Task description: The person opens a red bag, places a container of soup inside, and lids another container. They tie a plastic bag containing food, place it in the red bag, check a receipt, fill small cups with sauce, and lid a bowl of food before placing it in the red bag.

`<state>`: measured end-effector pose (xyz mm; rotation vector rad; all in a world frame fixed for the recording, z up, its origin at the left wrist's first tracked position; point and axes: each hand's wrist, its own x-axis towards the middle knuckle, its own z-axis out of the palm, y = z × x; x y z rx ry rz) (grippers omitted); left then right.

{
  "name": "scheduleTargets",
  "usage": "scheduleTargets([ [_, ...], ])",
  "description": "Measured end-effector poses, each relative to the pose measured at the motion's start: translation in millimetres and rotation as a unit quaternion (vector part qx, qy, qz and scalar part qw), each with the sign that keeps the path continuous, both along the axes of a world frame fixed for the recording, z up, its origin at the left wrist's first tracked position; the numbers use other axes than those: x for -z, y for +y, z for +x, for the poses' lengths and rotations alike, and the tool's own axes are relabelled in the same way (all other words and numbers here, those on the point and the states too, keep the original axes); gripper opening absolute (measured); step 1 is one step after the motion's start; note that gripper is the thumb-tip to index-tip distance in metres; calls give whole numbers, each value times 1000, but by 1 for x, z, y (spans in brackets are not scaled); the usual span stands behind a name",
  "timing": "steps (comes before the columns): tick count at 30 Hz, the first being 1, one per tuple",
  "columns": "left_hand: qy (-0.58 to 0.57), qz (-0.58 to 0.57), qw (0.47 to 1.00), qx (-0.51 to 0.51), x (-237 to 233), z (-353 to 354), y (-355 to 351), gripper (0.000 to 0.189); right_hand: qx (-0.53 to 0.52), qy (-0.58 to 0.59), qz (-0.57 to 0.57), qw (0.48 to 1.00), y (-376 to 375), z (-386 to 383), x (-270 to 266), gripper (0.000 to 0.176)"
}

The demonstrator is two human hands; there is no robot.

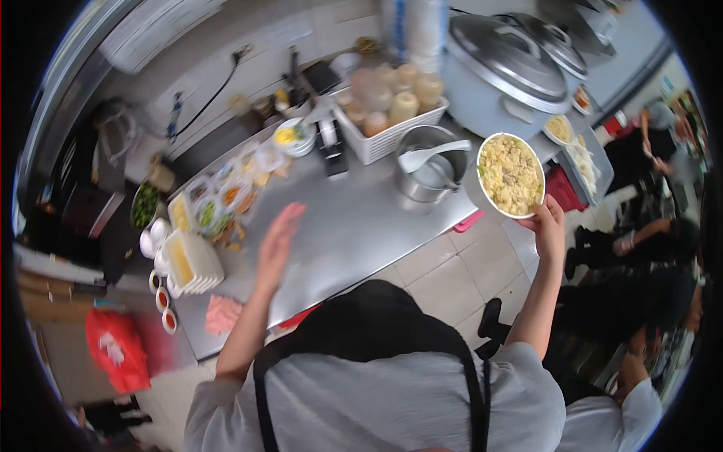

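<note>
My right hand [548, 218] grips the rim of a round white bowl [512, 175] filled with yellowish food with green bits. The bowl is tilted toward the camera, beyond the right end of the steel counter [331, 226]. Over the counter's left part, my left hand [282, 237] is raised with its fingers stretched out and nothing in it, slightly blurred. Left of that hand lie small containers of toppings [237, 196] and a stack of white trays [193, 260].
A white basket of bottles [369, 143], a steel pot with a ladle [425, 184] and a large lidded cooker [504, 75] stand along the back. A pink cloth [223, 314] lies at the front left. Other people [640, 301] are at the right.
</note>
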<state>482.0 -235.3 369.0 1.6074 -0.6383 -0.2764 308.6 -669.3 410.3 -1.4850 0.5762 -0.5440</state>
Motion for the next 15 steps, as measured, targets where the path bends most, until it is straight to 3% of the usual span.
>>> scheduleTargets([
  [2, 79, -10, 996, 38, 45, 0, -14, 79, -61, 0, 46, 997, 48, 24, -5, 7],
  [4, 167, -36, 985, 7, 70, -6, -25, 83, -178, 1, 124, 976, 85, 48, 14, 19],
  [6, 289, -83, 951, -75, 69, -11, -24, 87, -237, 53, 144, 959, 134, 79, 43, 18],
  [10, 319, -236, 909, -128, 113, 8, 24, 93, -369, 97, 186, 906, 238, 131, 94, 11],
  [12, 371, -331, 850, -175, 110, 14, 54, 98, -420, 126, 139, 888, 277, 150, 129, 11],
  [15, 324, -321, 862, -219, 114, 26, 100, 101, -454, 161, 66, 874, 331, 169, 162, 14],
])
